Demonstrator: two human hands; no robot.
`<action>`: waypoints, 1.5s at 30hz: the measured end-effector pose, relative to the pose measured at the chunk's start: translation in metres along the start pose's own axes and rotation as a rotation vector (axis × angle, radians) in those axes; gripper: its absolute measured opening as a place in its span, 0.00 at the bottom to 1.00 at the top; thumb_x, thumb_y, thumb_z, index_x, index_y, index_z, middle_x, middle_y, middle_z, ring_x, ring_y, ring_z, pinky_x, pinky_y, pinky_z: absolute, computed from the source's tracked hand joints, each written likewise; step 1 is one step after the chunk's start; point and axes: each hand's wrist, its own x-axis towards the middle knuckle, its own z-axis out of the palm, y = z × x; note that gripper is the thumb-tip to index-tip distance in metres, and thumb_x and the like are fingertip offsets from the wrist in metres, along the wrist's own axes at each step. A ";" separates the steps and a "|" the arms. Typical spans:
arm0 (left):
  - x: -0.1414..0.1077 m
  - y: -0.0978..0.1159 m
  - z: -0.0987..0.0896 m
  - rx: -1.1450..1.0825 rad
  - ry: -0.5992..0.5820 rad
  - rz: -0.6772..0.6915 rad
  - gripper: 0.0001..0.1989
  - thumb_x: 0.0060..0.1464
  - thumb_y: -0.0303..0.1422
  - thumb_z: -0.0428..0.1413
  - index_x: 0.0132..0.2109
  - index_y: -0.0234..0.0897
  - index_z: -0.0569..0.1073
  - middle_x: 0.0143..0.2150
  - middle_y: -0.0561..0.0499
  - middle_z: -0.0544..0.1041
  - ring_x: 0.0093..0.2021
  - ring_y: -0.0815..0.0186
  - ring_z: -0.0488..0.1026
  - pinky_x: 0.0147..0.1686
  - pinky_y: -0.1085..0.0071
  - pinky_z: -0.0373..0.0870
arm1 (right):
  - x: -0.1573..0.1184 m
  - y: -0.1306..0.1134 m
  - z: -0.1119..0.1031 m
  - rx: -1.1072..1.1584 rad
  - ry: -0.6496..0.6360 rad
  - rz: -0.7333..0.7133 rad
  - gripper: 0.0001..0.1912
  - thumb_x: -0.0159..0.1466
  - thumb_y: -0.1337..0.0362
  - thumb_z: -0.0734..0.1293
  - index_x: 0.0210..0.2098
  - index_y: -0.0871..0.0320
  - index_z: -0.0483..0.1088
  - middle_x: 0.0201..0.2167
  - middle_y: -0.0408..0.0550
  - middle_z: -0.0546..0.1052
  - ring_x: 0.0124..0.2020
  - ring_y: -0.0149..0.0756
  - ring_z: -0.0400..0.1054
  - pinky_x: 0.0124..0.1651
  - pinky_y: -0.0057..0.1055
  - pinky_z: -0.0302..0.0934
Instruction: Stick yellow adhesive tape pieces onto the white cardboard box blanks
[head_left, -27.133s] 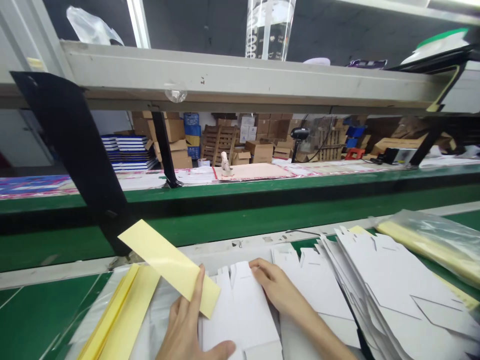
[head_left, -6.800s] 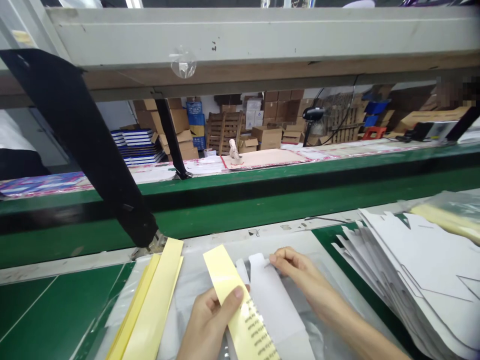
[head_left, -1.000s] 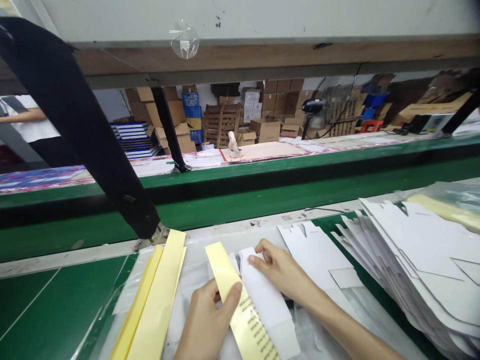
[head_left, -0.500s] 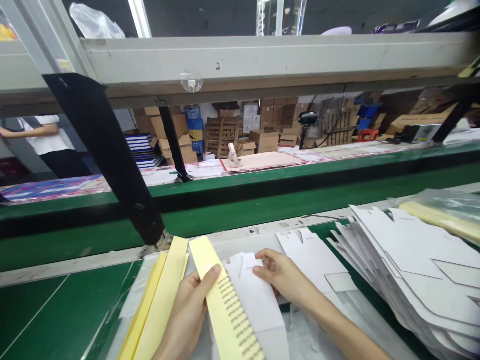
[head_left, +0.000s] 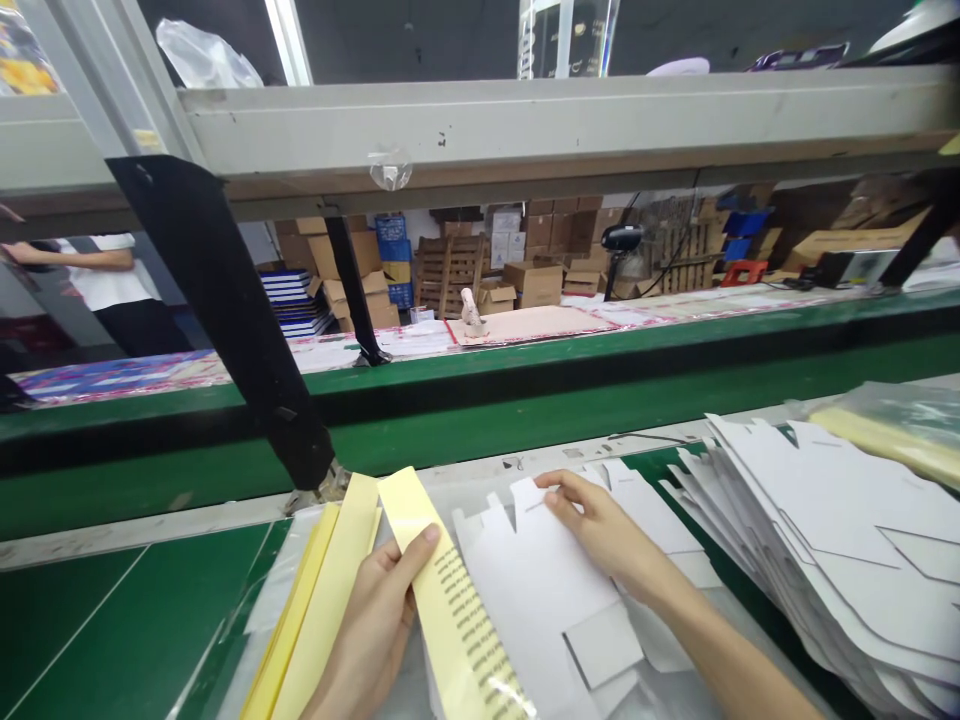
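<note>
A long yellow printed strip (head_left: pixel 439 590) is pinched in my left hand (head_left: pixel 382 610), thumb on top. Just right of it lies a white die-cut card sheet (head_left: pixel 540 590), spread flat, its slotted top edge held between the thumb and fingers of my right hand (head_left: pixel 592 515). Another white sheet (head_left: pixel 652 505) lies partly behind my right hand. More yellow strips (head_left: pixel 322 600) lie left of my left hand. A thick stack of white die-cut sheets (head_left: pixel 840 540) stands at the right.
A grey shelf beam (head_left: pixel 495 130) crosses above, with a black-wrapped post (head_left: pixel 225 320) at the left. Yellow material in clear plastic (head_left: pixel 892 430) lies at the far right. Beyond the green ledge (head_left: pixel 480 420) are cardboard boxes (head_left: pixel 536 280). A person (head_left: pixel 112 280) stands at the far left.
The white card has opened out wider to the right, and my right hand has moved slightly up and right with its top edge. My left hand keeps its hold on the yellow strip.
</note>
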 end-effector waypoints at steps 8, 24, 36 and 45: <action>0.000 0.007 -0.003 0.004 0.010 0.014 0.10 0.47 0.37 0.57 0.28 0.33 0.69 0.22 0.51 0.74 0.25 0.69 0.72 0.25 0.77 0.67 | 0.020 0.011 -0.066 -0.546 0.374 0.021 0.16 0.60 0.64 0.53 0.43 0.57 0.66 0.40 0.53 0.70 0.40 0.44 0.64 0.39 0.36 0.55; 0.001 0.011 -0.004 0.294 -0.136 -0.086 0.14 0.47 0.39 0.56 0.31 0.30 0.72 0.27 0.46 0.76 0.26 0.67 0.71 0.27 0.74 0.67 | -0.025 -0.001 0.027 -0.428 -0.269 0.160 0.34 0.56 0.46 0.57 0.57 0.56 0.54 0.38 0.56 0.71 0.38 0.46 0.66 0.37 0.35 0.56; -0.001 -0.002 0.012 0.275 0.075 0.162 0.19 0.45 0.41 0.56 0.40 0.31 0.67 0.26 0.49 0.74 0.24 0.66 0.71 0.22 0.74 0.68 | -0.045 -0.031 0.065 0.424 -0.403 0.069 0.11 0.53 0.60 0.67 0.32 0.59 0.67 0.29 0.45 0.71 0.31 0.32 0.65 0.33 0.26 0.58; -0.006 -0.019 0.007 0.330 -0.124 0.253 0.32 0.48 0.38 0.56 0.58 0.44 0.53 0.45 0.44 0.72 0.26 0.69 0.71 0.34 0.67 0.71 | -0.038 -0.029 0.059 0.576 -0.302 0.100 0.17 0.52 0.57 0.68 0.37 0.58 0.64 0.26 0.41 0.66 0.30 0.30 0.63 0.34 0.27 0.57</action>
